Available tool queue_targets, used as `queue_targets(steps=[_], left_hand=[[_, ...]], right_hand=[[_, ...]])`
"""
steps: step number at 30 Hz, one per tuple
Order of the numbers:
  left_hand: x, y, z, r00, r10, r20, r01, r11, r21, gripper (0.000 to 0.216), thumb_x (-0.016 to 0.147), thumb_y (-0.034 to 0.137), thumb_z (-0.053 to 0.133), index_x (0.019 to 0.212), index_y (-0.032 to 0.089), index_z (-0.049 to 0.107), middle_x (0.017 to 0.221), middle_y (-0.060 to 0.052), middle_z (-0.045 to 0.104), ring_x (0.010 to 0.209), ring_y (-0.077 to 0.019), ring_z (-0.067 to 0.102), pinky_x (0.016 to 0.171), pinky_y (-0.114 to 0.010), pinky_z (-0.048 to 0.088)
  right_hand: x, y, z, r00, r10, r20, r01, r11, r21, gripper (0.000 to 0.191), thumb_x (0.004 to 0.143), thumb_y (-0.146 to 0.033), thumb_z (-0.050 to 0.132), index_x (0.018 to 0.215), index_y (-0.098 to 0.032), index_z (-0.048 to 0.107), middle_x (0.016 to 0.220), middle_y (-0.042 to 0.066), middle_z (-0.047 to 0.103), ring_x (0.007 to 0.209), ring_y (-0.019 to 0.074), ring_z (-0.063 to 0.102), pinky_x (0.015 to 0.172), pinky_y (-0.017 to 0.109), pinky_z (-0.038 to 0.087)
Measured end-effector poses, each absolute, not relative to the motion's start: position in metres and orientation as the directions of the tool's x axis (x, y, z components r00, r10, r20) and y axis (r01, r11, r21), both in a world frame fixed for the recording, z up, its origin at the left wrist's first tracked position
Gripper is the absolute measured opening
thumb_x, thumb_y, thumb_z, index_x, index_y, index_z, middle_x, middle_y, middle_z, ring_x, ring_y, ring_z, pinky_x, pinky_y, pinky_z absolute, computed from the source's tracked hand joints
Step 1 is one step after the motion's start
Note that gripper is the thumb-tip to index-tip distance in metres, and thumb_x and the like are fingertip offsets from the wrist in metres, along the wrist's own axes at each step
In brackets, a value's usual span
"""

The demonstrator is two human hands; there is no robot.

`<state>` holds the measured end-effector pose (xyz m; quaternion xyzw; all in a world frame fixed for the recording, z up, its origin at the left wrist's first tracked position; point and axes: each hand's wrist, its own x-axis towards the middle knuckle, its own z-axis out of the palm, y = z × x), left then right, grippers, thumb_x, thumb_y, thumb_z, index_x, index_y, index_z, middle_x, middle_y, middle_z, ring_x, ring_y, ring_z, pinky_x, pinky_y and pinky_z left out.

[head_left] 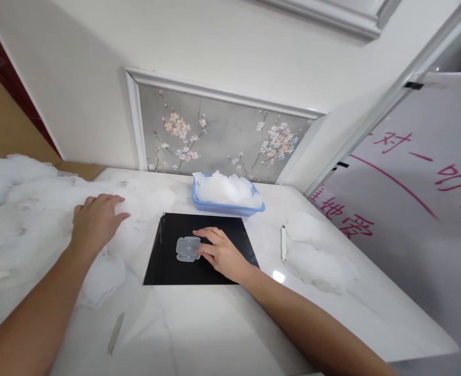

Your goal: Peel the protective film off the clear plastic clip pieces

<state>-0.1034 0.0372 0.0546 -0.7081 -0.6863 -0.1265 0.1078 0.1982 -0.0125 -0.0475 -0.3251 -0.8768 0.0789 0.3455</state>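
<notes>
My left hand (96,220) is over the pile of white fluffy stuffing (34,193) at the left, its thumb and forefinger apart and nothing visible between them. On the black mat (171,222) lies a small translucent plastic case (187,249), spread flat. My right hand (224,254) has its fingers and thumb at the case's right edge, covering that side. Behind the mat stands a blue plastic basket (226,208) heaped with white stuffing (228,188).
A slim white tool (283,243), perhaps a cutter, lies right of the mat beside more stuffing (320,261). A tape-like strip (116,334) is near the front of the marble-patterned table (199,334). A panelled wall (222,125) stands behind, and a board with red writing (402,172) at the right.
</notes>
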Motion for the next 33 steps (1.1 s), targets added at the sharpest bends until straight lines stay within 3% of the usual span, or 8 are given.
queue_targets(steps=[3,7,10,12,16,20,25,33], left_hand=[[-0.103,0.036,0.058,0.026,0.943,0.333,0.999,-0.033,0.016,0.031,0.086,0.037,0.049,0.103,0.018,0.066,0.118,-0.017,0.061,0.105,-0.0388,0.052,0.084,-0.051,0.039],[-0.092,0.033,0.057,0.049,0.911,0.410,0.998,-0.060,0.015,0.027,0.087,0.037,0.045,0.088,0.020,0.066,0.117,-0.015,0.061,0.109,-0.0388,0.050,0.085,-0.052,0.037],[-0.082,0.031,0.055,0.116,0.866,0.486,0.986,-0.160,0.050,0.021,0.083,0.032,0.046,0.081,0.019,0.062,0.120,-0.015,0.059,0.115,-0.0384,0.048,0.092,-0.053,0.034],[-0.074,0.029,0.054,0.141,0.876,0.461,0.948,-0.254,0.194,0.019,0.081,0.034,0.047,0.083,0.020,0.059,0.118,-0.013,0.058,0.111,-0.0348,0.052,0.092,-0.048,0.037],[-0.058,0.021,0.052,0.163,0.969,0.184,0.727,-0.244,0.642,0.028,0.079,0.045,0.051,0.097,0.023,0.058,0.111,-0.006,0.060,0.093,-0.0253,0.059,0.077,-0.034,0.045],[-0.046,0.015,0.043,0.266,0.961,-0.076,0.517,-0.076,0.853,0.029,0.078,0.043,0.056,0.099,0.023,0.057,0.092,-0.003,0.061,0.075,-0.0186,0.057,0.069,-0.029,0.043],[-0.036,0.014,0.029,0.293,0.923,-0.249,0.460,0.093,0.883,0.018,0.075,0.033,0.054,0.087,0.019,0.057,0.069,0.001,0.056,0.063,-0.0150,0.051,0.056,-0.024,0.036],[-0.036,0.018,0.015,0.281,0.943,-0.178,0.540,-0.002,0.842,0.037,0.066,0.049,0.070,0.083,0.019,0.058,0.068,0.002,0.056,0.062,-0.0142,0.051,0.054,-0.023,0.038]], right_hand=[[0.195,-0.017,-0.044,-0.481,0.723,0.496,0.359,0.679,-0.641,0.006,0.088,-0.018,0.056,0.084,-0.020,0.058,0.129,0.010,0.059,0.122,0.0261,0.050,0.096,0.046,0.040],[0.191,-0.018,-0.041,-0.293,0.938,0.185,-0.119,0.156,-0.980,0.020,0.090,-0.036,0.057,0.083,-0.022,0.045,0.104,0.007,0.069,0.103,0.0214,0.063,0.087,0.038,0.047],[0.195,-0.012,-0.041,-0.283,0.958,-0.045,-0.407,-0.162,-0.899,0.027,0.079,-0.036,0.071,0.090,-0.021,0.050,0.086,0.001,0.068,0.081,0.0166,0.066,0.078,0.032,0.050],[0.201,-0.006,-0.042,-0.335,0.933,-0.129,-0.507,-0.294,-0.810,0.030,0.076,-0.033,0.074,0.096,-0.019,0.055,0.090,0.002,0.068,0.081,0.0161,0.066,0.079,0.032,0.051],[0.211,0.002,-0.041,-0.390,0.900,-0.195,-0.570,-0.403,-0.716,0.032,0.091,-0.046,0.055,0.102,-0.016,0.057,0.102,0.010,0.068,0.094,0.0202,0.067,0.086,0.038,0.051],[0.214,0.005,-0.042,-0.399,0.894,-0.206,-0.580,-0.420,-0.698,0.040,0.096,-0.053,0.042,0.105,-0.015,0.053,0.108,0.014,0.066,0.100,0.0218,0.066,0.090,0.040,0.049],[0.213,0.005,-0.042,-0.385,0.897,-0.218,-0.587,-0.421,-0.692,0.041,0.098,-0.051,0.036,0.107,-0.015,0.053,0.108,0.013,0.066,0.096,0.0199,0.067,0.086,0.037,0.051],[0.212,0.003,-0.039,-0.386,0.897,-0.213,-0.578,-0.416,-0.702,0.043,0.098,-0.051,0.034,0.107,-0.014,0.054,0.105,0.013,0.067,0.097,0.0200,0.067,0.090,0.039,0.050]])
